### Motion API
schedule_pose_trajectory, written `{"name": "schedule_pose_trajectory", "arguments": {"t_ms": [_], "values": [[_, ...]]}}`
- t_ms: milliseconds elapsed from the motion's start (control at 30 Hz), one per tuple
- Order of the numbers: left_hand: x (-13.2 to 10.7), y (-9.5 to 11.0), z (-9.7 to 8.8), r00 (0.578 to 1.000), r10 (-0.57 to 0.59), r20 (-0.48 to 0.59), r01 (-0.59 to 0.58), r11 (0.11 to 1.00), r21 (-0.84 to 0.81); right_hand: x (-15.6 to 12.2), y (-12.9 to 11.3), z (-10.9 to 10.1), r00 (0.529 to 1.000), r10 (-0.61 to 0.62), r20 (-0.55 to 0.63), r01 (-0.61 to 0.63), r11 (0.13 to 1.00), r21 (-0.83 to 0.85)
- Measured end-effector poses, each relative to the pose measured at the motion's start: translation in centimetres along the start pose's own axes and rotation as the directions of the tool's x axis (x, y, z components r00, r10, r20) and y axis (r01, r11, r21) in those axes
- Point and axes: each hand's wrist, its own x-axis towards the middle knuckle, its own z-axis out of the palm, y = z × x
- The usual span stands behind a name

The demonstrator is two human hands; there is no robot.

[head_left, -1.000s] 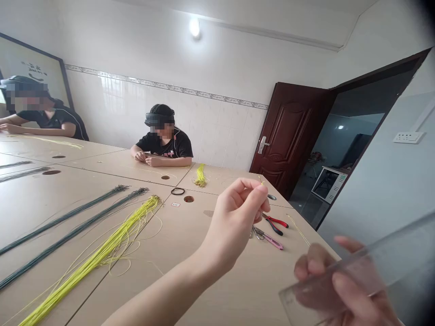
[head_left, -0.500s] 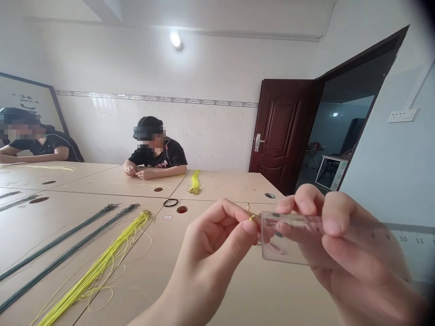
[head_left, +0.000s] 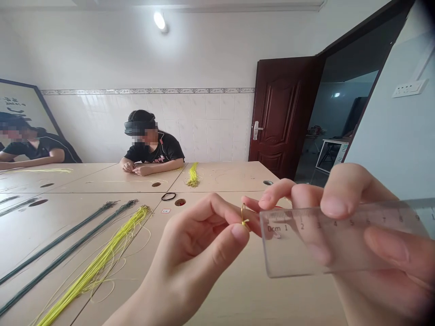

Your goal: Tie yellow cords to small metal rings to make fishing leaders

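Note:
Between the thumb and index finger of my left hand (head_left: 200, 253) is a small golden fish hook (head_left: 242, 212), its curved bend rising above the fingertips. Yellow line is tied at the hook's lower end, with a short tag sticking out by the thumb. My right hand (head_left: 346, 188) grips a clear plastic ruler (head_left: 288, 265), fingers on both its faces. The ruler's zero-centimetre end is just right of the hook, with a small gap in view. Some right fingertips reach behind the ruler near the left hand; whether they pinch the line is hidden.
On the table at left lie a long bundle of yellow lines (head_left: 98, 258) and dark green bundles (head_left: 73, 246). A black band (head_left: 163, 198), a small label (head_left: 166, 211) and another yellow bundle (head_left: 193, 175) lie farther off. Two people (head_left: 152, 147) sit across the table.
Both hands have shifted slightly left in view. The ruler has come nearer and sits more level, and the hook's bend shows more clearly. My view has tilted down a little.

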Motion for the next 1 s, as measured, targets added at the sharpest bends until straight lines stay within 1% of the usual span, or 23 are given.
{"name": "schedule_pose_trajectory", "arguments": {"t_ms": [100, 200, 267, 300, 467, 600, 633, 700, 833, 933, 1000], "values": [[-0.1, 0.1, 0.2, 0.998, 0.041, 0.043, -0.041, 0.999, -0.015, -0.1, -0.2, 0.2, 0.998, 0.051, 0.02, -0.052, 0.998, 0.026], [-0.1, 0.3, 0.4, 0.997, 0.06, 0.053, -0.059, 0.998, -0.019, -0.2, -0.6, 0.4, 0.993, 0.092, 0.071, -0.098, 0.991, 0.092], [-0.1, 0.5, 0.5, 0.997, 0.066, 0.048, -0.065, 0.998, -0.01, -0.2, -0.7, 0.5, 0.99, 0.078, 0.119, -0.093, 0.988, 0.126], [-0.1, 0.5, 0.5, 0.997, 0.069, 0.046, -0.068, 0.998, -0.007, -0.3, -0.6, 0.5, 0.99, 0.07, 0.124, -0.087, 0.988, 0.131], [-0.2, 0.4, 0.6, 0.996, 0.088, 0.012, -0.089, 0.996, 0.015, -0.4, -0.1, 0.8, 0.997, 0.063, 0.048, -0.07, 0.983, 0.171], [-0.3, 0.4, 0.7, 0.996, 0.085, 0.014, -0.086, 0.996, 0.019, -0.4, 0.0, 0.8, 0.986, 0.024, 0.166, -0.06, 0.975, 0.214], [-0.3, 0.5, 0.6, 0.997, 0.08, 0.017, -0.08, 0.996, 0.026, -0.4, 0.0, 0.7, 0.985, 0.022, 0.174, -0.059, 0.975, 0.213], [-0.4, 0.5, 0.6, 0.997, 0.075, 0.023, -0.076, 0.997, 0.03, -0.5, 0.1, 0.5, 0.987, 0.021, 0.16, -0.055, 0.977, 0.208], [-0.5, 0.7, 0.3, 0.995, 0.067, 0.07, -0.069, 0.997, 0.029, -0.7, 0.4, 0.3, 0.996, 0.038, 0.08, -0.052, 0.983, 0.174], [-0.4, 0.9, 0.3, 0.992, 0.051, 0.113, -0.055, 0.998, 0.037, -0.7, 0.5, 0.3, 0.995, 0.062, 0.084, -0.076, 0.983, 0.169], [-0.3, 0.9, 0.3, 0.991, 0.051, 0.12, -0.055, 0.998, 0.034, -0.7, 0.4, 0.3, 0.994, 0.06, 0.089, -0.074, 0.982, 0.175]]}}
